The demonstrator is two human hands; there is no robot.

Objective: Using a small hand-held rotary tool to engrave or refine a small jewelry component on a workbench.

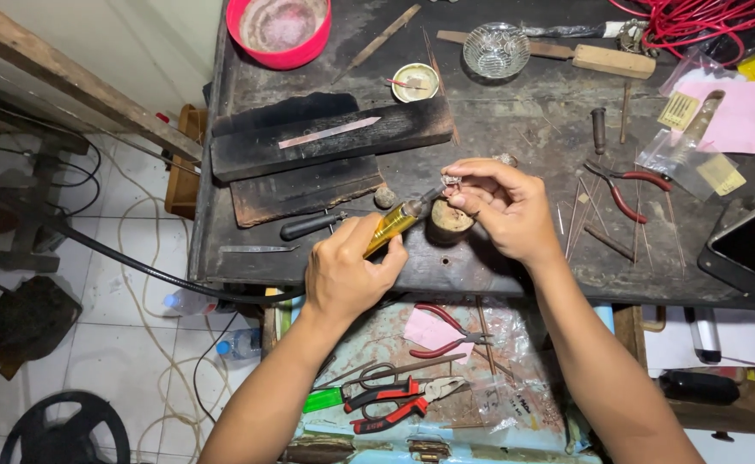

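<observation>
Your left hand [349,273] grips the yellow-handled tool [394,225] — tip aimed at the small metal piece [452,181] your right hand [502,209] pinches steady over the surface [515,129].

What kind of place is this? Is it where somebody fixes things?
Probably a small craft or repair workshop. The dark, worn workbench is strewn with red-handled pliers and thin metal rods, and the left hand works a yellow-handled tool.
</observation>
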